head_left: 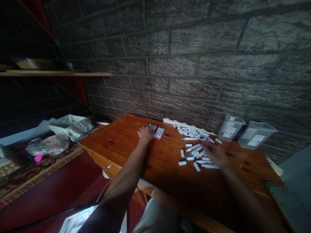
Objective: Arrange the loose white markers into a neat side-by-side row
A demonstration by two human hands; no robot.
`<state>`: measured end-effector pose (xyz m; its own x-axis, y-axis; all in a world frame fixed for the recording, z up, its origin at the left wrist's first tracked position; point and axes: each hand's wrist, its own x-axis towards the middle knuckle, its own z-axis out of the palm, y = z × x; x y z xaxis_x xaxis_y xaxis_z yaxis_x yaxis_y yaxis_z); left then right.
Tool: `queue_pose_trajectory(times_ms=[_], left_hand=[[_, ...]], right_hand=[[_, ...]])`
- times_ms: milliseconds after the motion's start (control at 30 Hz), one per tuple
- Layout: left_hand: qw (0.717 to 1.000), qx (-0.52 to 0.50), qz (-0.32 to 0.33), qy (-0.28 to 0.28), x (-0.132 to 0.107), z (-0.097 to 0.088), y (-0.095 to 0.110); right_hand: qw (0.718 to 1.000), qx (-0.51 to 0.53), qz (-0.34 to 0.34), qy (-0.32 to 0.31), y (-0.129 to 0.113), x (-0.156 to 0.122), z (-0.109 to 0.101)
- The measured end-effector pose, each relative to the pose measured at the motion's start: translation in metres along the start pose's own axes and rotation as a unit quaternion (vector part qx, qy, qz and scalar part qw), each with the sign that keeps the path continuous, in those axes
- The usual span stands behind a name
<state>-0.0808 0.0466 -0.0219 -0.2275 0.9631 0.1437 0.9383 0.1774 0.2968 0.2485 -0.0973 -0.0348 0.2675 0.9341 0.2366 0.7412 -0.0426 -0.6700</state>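
My left hand [145,133] lies on the left end of a neat row of white markers [159,132], its fingers stretched over them and the thumb apart. The row's markers lie side by side, with dark ends toward the wall. Over a loose spread of uncapped markers and caps [194,150], my right hand [215,152] reaches with bent fingers drawn together. What its fingertips hold, if anything, is hidden. Beyond it, a heap of white markers [191,131] with coloured ends lies near the wall. Several loose marker caps [182,163] are scattered nearer me.
Two clear plastic containers [230,128] with labels stand at the back right of the wooden table [116,139]. A white wavy-edged strip [175,122] runs along the brick wall. Left of the table are plastic bags [70,126] on a patterned rug, below a wooden shelf [55,73].
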Motion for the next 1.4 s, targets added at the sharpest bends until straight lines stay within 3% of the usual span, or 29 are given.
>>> queue_pose_trajectory(times_ms=[533,633,767,967,1400], left_hand=[[1.000,-0.006,-0.002,-0.015,0.003,0.003,-0.002],[1.000,0.001,0.002,0.003,0.001,0.003,0.000],[0.997,0.001,0.053,0.058,-0.006,0.003,0.007],[0.988,0.018,0.147,0.045,-0.021,0.003,0.022],[0.984,0.056,0.169,0.000,-0.025,0.005,0.028]], right_hand=[[1.000,-0.009,-0.005,-0.004,0.003,0.001,0.001],[1.000,-0.010,-0.004,-0.002,0.005,0.002,0.003],[1.000,-0.001,-0.009,-0.001,0.007,0.003,0.004],[1.000,-0.007,0.010,-0.007,0.001,0.001,0.001],[1.000,-0.008,-0.007,-0.001,0.010,0.003,0.004]])
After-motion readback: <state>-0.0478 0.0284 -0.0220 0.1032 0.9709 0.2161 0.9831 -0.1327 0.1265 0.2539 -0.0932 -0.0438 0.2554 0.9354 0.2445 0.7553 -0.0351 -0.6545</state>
